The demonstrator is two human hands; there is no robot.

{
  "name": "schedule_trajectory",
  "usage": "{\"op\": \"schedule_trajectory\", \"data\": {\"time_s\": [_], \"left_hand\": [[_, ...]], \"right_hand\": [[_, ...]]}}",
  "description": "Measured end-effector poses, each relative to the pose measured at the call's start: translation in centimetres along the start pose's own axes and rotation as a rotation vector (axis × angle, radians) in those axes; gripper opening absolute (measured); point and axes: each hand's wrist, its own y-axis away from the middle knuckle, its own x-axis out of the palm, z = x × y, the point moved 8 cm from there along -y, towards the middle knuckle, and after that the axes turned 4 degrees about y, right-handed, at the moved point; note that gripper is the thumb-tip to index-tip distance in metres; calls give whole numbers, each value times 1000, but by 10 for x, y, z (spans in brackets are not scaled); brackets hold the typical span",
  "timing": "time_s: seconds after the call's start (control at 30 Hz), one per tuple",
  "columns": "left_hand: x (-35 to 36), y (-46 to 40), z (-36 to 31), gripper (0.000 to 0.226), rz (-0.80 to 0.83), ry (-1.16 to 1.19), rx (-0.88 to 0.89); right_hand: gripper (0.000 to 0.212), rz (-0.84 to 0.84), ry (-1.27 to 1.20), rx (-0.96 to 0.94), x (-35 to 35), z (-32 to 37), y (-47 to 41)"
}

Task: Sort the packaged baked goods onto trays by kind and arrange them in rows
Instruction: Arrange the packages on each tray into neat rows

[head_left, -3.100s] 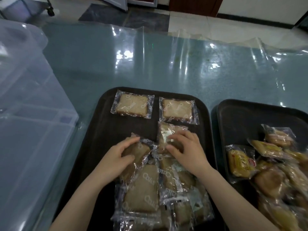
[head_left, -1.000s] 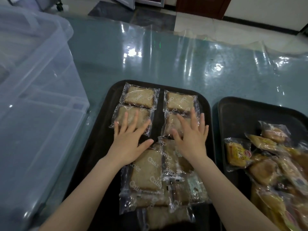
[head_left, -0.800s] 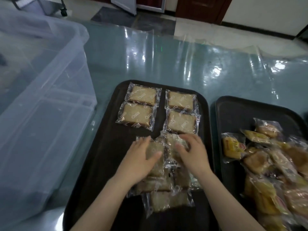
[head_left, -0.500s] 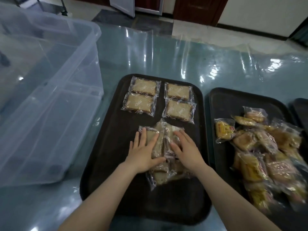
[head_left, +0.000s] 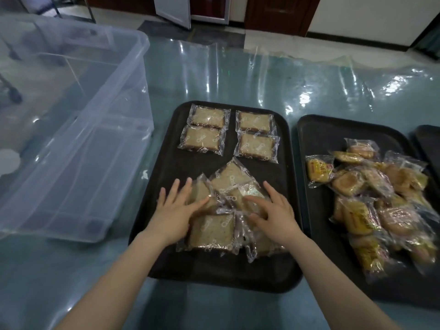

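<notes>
A person stood at a glossy table (head_left: pixel 262 75), both bare forearms reaching over a black tray (head_left: pixel 166 167) in front of them. At the far end of that tray lay four wrapped bread slices (head_left: pixel 206 140), set flat in two columns of two, edges nearly touching. Nearer the person, on the same tray, sat a loose pile of wrapped slices (head_left: pixel 228 179), overlapping at odd angles. The left hand (head_left: pixel 175 214) lay flat on the left side of the pile, fingers straight and spread wide, pressing on a packet. The right hand (head_left: pixel 273 214) rested on the right side of the pile, fingers spread and slightly bent over the wrappers, pinching nothing that I could make out. Just right of that tray sat a second black tray (head_left: pixel 316 134) holding a jumbled heap of mixed packaged pastries (head_left: pixel 371 201), yellow and brown. The edge of a third tray (head_left: pixel 428 144) showed beyond it. Left of the first tray stood a large clear plastic bin (head_left: pixel 71 129).
</notes>
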Motion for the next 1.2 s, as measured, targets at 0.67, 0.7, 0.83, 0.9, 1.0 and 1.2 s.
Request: {"op": "schedule_trajectory", "data": {"time_s": [0.67,0.7,0.83,0.9,1.0,1.2], "left_hand": [[27,-33,23,87,135,159,-27],[26,-37,23,90,163,150,-9],[21,-50,20,100,252,137,50],[19,-57,21,97,270,150,66],[15,-69,25,84,250,163,80],[14,-91,16,80,155,81,90]], "right_hand": [[37,-158,265,101,-20,25,-30],[42,-142,234,4,-15,38,-38],[56,56,240,-221,20,71,-63],[57,83,262,-157,28,63,-72],[58,48,261,13,22,40,-79],[57,61,213,180,25,23,-89]]}}
